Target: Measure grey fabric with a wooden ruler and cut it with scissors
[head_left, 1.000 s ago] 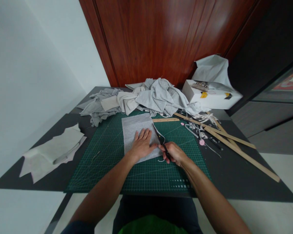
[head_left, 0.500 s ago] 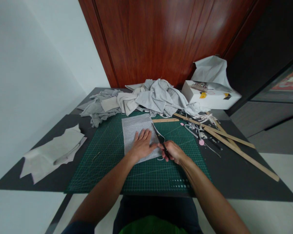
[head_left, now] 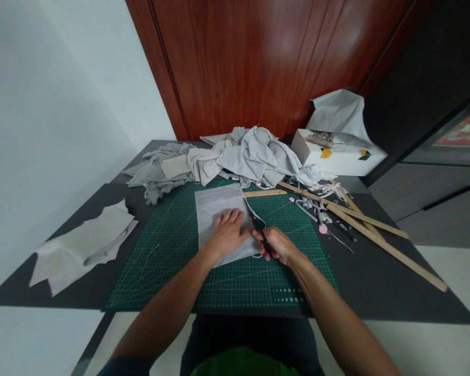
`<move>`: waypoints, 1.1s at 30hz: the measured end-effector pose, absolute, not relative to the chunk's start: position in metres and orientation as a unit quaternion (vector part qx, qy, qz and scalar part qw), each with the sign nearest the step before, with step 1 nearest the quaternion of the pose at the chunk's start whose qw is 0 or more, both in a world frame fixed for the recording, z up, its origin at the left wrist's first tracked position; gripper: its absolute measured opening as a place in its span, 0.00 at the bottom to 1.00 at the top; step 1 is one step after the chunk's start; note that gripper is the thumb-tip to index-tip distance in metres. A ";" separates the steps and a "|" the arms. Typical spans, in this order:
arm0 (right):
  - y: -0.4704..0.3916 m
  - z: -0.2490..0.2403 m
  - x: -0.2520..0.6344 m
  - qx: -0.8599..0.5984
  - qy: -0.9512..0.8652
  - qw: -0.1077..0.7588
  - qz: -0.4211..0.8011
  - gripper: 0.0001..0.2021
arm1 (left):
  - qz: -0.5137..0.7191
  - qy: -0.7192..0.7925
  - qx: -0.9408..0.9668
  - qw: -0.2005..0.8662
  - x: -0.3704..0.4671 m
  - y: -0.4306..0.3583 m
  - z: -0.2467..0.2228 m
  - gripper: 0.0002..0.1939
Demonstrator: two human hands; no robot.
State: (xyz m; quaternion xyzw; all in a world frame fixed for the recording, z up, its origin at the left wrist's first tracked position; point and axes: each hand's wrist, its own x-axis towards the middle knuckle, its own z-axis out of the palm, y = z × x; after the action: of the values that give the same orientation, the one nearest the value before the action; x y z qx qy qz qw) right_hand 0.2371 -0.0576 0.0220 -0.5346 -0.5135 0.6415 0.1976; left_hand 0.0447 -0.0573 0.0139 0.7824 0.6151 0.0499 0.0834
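A rectangular piece of light grey fabric (head_left: 211, 209) lies flat on the green cutting mat (head_left: 172, 271). My left hand (head_left: 229, 230) rests on it, palm down with the fingers stretched out. Black scissors (head_left: 260, 230) are gripped in my right hand (head_left: 276, 244), their blades pointing away from me along the fabric's right edge. A narrow strip of fabric (head_left: 261, 218) curls out to the right of the blades. Part of the fabric's lower right is hidden under my hands.
A heap of grey and cream cloth (head_left: 254, 156) lies along the back. Folded pale fabric (head_left: 86, 245) is on the left. To the right are wooden strips (head_left: 387, 250) and scraps; a white box (head_left: 340, 156) stands behind them. A short wooden ruler (head_left: 266, 193) lies beyond the scissors.
Almost nothing differs. The scissor blades look slightly more closed, and the fabric and my left hand have shifted very slightly. The scissors stay at the right edge.
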 end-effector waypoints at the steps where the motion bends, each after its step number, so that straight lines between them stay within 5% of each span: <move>1: -0.058 0.022 0.237 -0.531 -0.506 0.203 0.649 0.20 | 0.062 0.617 0.781 0.077 0.043 -0.054 0.016 0.31; 33: -0.055 0.019 0.242 -0.526 -0.517 0.170 0.654 0.20 | 0.020 0.607 0.786 0.118 0.035 -0.046 0.006 0.34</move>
State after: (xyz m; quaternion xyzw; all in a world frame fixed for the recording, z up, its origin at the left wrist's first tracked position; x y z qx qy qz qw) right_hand 0.2422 -0.0550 0.0192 -0.5256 -0.5173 0.6538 0.1697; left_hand 0.0345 -0.0460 0.0058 0.7860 0.6066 0.0199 0.1182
